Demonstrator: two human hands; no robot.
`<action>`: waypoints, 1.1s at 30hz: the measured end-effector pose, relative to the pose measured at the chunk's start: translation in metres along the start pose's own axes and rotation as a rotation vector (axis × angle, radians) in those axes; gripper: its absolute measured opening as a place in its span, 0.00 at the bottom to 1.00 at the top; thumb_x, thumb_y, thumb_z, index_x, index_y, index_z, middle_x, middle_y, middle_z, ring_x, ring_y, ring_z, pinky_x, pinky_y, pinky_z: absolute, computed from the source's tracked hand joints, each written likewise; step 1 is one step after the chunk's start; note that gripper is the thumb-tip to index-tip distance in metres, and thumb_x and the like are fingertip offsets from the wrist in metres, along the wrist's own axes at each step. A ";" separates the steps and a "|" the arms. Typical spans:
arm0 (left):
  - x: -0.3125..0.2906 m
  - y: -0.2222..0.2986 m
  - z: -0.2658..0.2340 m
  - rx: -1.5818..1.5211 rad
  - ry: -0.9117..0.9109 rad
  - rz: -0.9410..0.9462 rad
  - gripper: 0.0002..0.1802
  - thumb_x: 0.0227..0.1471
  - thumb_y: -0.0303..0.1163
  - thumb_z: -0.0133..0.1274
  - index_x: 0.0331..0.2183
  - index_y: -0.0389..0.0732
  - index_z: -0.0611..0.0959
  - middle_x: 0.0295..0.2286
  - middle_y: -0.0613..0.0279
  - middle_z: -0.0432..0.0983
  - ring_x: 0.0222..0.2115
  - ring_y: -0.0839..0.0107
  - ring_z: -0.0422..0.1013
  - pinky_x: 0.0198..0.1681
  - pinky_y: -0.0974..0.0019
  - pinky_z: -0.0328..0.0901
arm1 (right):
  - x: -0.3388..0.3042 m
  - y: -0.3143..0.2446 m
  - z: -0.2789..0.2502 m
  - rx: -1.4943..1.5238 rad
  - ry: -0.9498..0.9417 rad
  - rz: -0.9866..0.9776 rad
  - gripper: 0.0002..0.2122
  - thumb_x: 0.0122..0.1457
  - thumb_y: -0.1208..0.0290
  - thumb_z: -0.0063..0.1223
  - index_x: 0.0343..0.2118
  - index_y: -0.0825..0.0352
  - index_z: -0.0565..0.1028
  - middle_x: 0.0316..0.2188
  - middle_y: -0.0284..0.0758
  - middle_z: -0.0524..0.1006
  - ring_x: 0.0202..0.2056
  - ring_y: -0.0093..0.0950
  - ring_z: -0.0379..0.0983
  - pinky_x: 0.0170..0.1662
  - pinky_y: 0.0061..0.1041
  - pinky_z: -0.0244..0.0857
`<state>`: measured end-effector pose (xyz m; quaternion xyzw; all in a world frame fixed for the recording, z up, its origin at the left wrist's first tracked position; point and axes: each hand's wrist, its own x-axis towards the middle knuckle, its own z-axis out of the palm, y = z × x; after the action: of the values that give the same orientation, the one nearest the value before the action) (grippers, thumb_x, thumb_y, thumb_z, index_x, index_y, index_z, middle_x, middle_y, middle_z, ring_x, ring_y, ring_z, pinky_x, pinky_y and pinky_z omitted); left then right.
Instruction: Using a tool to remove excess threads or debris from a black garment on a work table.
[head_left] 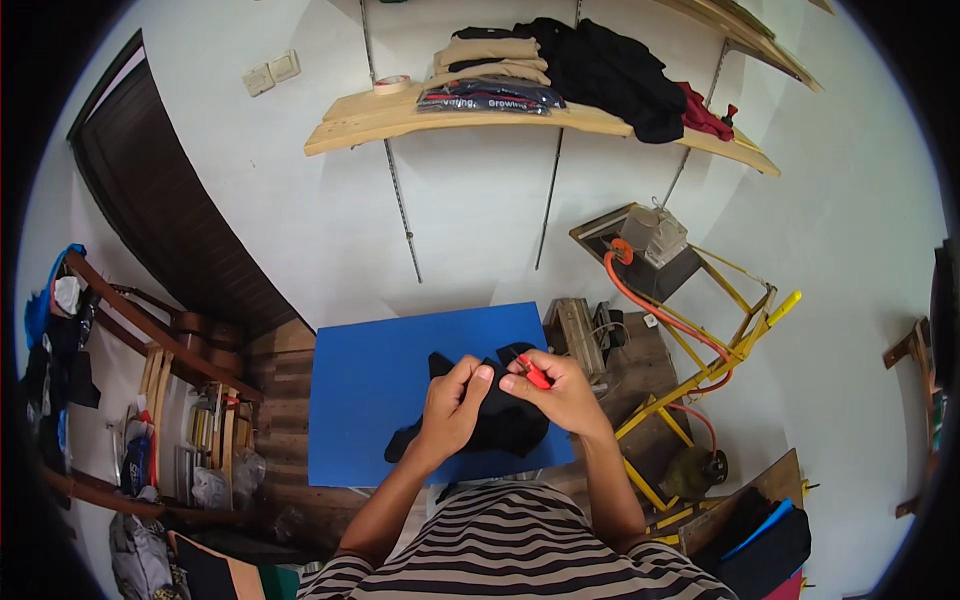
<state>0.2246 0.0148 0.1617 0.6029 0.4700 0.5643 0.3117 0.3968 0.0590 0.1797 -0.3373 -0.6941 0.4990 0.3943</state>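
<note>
Black cloth (500, 428), which looks like a garment, lies bunched on a blue tabletop (365, 390). My left hand (457, 400) is closed, with a fold of the cloth pinched between thumb and forefinger. Just to its right, my right hand (556, 394) is closed around a small red-handled tool (533, 372) with a thin dark tip. The tip points up and left, over the upper part of the cloth. Both thumbs are close together, and part of the cloth is hidden under my hands.
Folded clothes (490, 55) and a roll of tape (392, 85) rest on a wooden wall shelf (350, 122). At the right stands a yellow metal frame (690, 370) with an orange hose (665, 312). A cluttered rack (150, 400) is at the left, near a dark door (170, 190).
</note>
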 end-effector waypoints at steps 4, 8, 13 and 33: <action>-0.001 0.001 0.002 -0.068 -0.018 -0.085 0.19 0.61 0.35 0.47 0.21 0.37 0.64 0.15 0.71 0.51 0.19 0.85 0.48 0.19 0.72 0.46 | 0.000 0.001 -0.004 -0.041 -0.050 -0.004 0.11 0.52 0.69 0.63 0.28 0.71 0.74 0.19 0.23 0.66 0.25 0.12 0.59 0.28 0.14 0.56; -0.004 -0.001 -0.001 -0.393 -0.082 -0.289 0.19 0.62 0.36 0.44 0.20 0.42 0.65 0.20 0.79 0.52 0.23 0.87 0.47 0.24 0.76 0.46 | 0.002 0.006 -0.001 -0.061 -0.008 -0.083 0.14 0.53 0.65 0.63 0.24 0.70 0.70 0.15 0.28 0.59 0.21 0.16 0.53 0.24 0.19 0.52; -0.008 0.001 -0.001 -0.610 -0.070 -0.429 0.17 0.62 0.38 0.44 0.22 0.44 0.68 0.21 0.79 0.56 0.23 0.89 0.51 0.25 0.79 0.49 | 0.001 0.004 0.007 -0.153 0.049 -0.160 0.15 0.52 0.64 0.64 0.25 0.70 0.71 0.17 0.31 0.63 0.19 0.21 0.56 0.24 0.21 0.55; -0.020 0.009 -0.006 -0.643 -0.076 -0.403 0.13 0.62 0.40 0.43 0.27 0.45 0.70 0.23 0.77 0.61 0.26 0.88 0.57 0.29 0.79 0.54 | -0.040 -0.002 0.030 -0.647 0.336 -0.399 0.15 0.48 0.64 0.65 0.33 0.67 0.73 0.23 0.35 0.73 0.19 0.32 0.72 0.20 0.26 0.64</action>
<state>0.2226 -0.0075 0.1626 0.3901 0.3664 0.5876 0.6069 0.3888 0.0111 0.1671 -0.3796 -0.7930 0.1069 0.4644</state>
